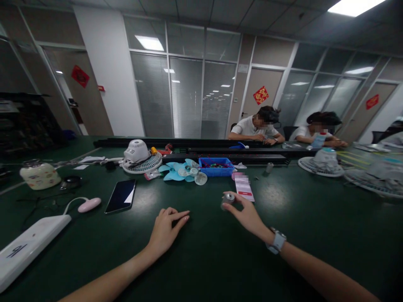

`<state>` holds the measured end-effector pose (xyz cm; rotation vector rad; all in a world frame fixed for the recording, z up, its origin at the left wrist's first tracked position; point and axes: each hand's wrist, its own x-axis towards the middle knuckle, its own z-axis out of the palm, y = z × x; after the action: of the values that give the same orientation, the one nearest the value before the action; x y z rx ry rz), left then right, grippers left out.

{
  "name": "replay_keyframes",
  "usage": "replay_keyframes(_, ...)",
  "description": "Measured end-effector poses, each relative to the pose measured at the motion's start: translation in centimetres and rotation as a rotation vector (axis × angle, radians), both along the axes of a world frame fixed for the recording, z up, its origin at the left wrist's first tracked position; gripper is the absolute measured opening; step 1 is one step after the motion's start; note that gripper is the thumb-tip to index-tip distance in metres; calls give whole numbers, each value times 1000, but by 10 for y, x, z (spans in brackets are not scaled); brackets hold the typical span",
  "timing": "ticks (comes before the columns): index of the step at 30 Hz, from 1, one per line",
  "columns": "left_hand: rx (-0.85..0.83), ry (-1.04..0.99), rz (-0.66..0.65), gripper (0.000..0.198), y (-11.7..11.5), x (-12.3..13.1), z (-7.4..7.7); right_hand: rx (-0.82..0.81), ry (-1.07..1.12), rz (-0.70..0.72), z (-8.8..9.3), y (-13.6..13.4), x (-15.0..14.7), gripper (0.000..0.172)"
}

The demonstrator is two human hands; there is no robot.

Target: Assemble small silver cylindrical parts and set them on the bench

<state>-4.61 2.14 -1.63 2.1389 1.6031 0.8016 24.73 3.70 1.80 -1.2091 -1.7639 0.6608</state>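
Between the thumb and fingers of my right hand (247, 214) is a small silver cylindrical motor (228, 200), held just above the green table (208, 260). My left hand (165, 228) rests low over the tabletop, left of the motor and apart from it. Its thumb and index fingertips come together in a pinch, the other fingers curled; anything between the tips is too small to make out. Just beyond my right hand lies a pink and white phone or card (244, 187). A similar small metal cylinder (269, 167) stands farther back.
Light-blue fan blades (176, 172), a blue bin (216, 168) of wires and a white fan part (136, 151) stand ahead. At left are a dark phone (121, 196), a power strip (31, 247) and a jar (39, 174). Two people (252, 128) sit across, behind black rails (239, 157).
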Motion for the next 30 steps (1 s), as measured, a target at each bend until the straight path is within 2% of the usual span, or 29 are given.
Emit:
replay_keyframes(4,-3,-71,8,41,0,1,0,95,-29,-405,-11,32,97,51)
replay_keyframes(6,-5,-79,23,42,0,0,-2,56,-39,-604,-22,45,142,52)
replay_keyframes(8,-1,-74,41,42,1,0,-4,3,-52,-718,-32,54,175,50)
replay_keyframes(11,10,-64,48,41,1,0,-5,-51,-82,-768,-42,59,198,44)
replay_keyframes(15,23,-70,49,40,-1,1,-2,-100,-81,-766,-43,59,198,43)
replay_keyframes(17,31,-91,57,40,-1,1,-2,-46,-100,-789,-38,56,190,50)
replay_keyframes(18,34,-104,63,40,0,1,-3,36,-136,-818,-33,53,181,56)
replay_keyframes(20,37,-134,79,41,1,1,-5,277,-245,-843,-21,43,154,63)
replay_keyframes(21,36,-149,87,41,2,0,-7,397,-306,-799,-15,36,135,61)
replay_keyframes(22,33,-164,94,41,3,0,-9,484,-357,-706,-9,29,112,55)
replay_keyframes(23,28,-176,100,41,4,0,-11,509,-399,-551,-5,21,87,48)
replay_keyframes(25,17,-195,114,42,5,-1,-13,432,-496,-168,0,5,33,41)
replay_keyframes(27,17,-207,125,41,6,-1,-15,352,-531,113,-1,-6,-15,41)
replay_keyframes(28,23,-210,126,40,6,-1,-15,322,-534,201,-2,-10,-36,41)
replay_keyframes(30,36,-213,122,38,5,-1,-16,291,-526,282,-7,-12,-66,42)
